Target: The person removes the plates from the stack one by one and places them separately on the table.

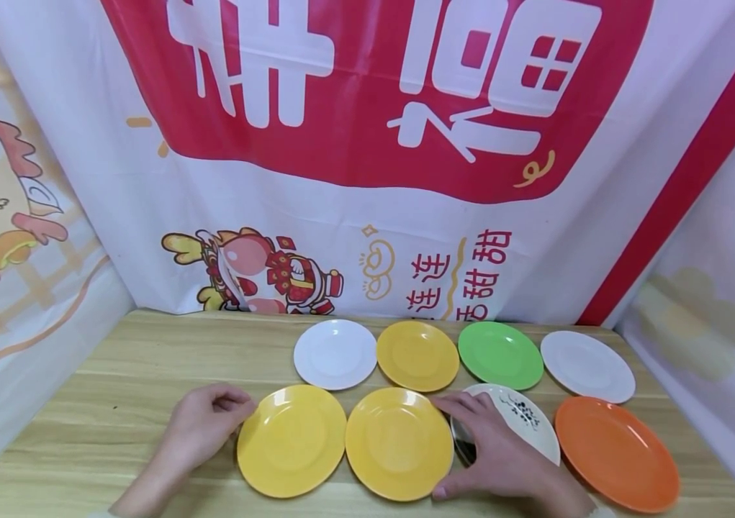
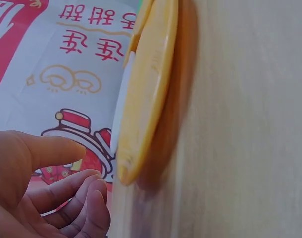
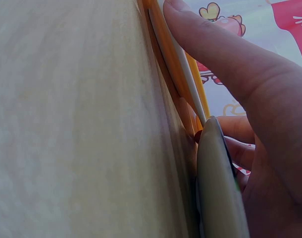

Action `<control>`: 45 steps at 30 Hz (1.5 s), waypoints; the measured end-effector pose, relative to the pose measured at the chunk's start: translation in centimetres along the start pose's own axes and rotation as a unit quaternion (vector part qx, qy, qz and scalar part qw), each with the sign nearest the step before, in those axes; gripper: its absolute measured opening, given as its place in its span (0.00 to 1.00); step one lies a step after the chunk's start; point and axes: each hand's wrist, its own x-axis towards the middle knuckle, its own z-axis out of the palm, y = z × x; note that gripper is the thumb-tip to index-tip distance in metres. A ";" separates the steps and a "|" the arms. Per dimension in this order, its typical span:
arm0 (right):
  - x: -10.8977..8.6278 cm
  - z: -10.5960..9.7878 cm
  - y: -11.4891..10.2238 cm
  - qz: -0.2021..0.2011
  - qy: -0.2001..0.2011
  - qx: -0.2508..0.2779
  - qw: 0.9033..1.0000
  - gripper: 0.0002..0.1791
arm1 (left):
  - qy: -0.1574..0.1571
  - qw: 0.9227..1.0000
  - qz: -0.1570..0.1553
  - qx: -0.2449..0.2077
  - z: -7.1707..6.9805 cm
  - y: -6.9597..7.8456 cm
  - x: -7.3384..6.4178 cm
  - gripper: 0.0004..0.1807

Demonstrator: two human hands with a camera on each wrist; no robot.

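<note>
Two yellow plates lie side by side on the table, the left one (image 1: 291, 440) and the right one (image 1: 399, 444). My left hand (image 1: 208, 424) is at the left plate's outer rim, fingers loosely bent. In the left wrist view that hand (image 2: 57, 193) has thumb and fingers near each other, apart from the yellow plate edge (image 2: 148, 94). My right hand (image 1: 493, 450) spreads thumb and fingers along the right yellow plate's right rim, partly covering a patterned white plate (image 1: 532, 424) with black marks. In the right wrist view its thumb (image 3: 240, 64) is extended.
Behind is a row of plates: white (image 1: 335, 354), orange-yellow (image 1: 417, 356), green (image 1: 500, 355) and another white (image 1: 587, 365). An orange plate (image 1: 616, 453) lies at the right. Printed cloth (image 1: 354, 216) hangs behind the wooden table (image 1: 88, 424) and along both sides.
</note>
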 end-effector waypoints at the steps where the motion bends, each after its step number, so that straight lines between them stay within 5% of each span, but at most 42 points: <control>1: 0.0 0.0 0.0 0.001 -0.001 0.001 1.000 0.62 | 0.000 1.000 0.002 0.003 0.0 0.3 -0.1 0.14; 10: 0.0 0.0 0.2 0.000 0.002 0.004 1.000 0.62 | -0.026 0.999 0.003 -0.025 0.3 2.5 -1.2 0.13; 18: 0.0 0.0 0.1 0.000 0.001 0.005 1.000 0.62 | -0.065 0.994 -0.011 -0.092 2.6 3.9 -2.3 0.07; 28: 0.0 0.1 0.2 0.003 -0.001 0.005 1.000 0.62 | -0.114 0.979 0.050 -0.161 5.4 5.5 -3.0 0.10; 45: 0.1 0.1 0.1 0.000 0.001 0.008 1.000 0.62 | -0.153 0.969 0.073 -0.178 8.4 5.9 -3.7 0.12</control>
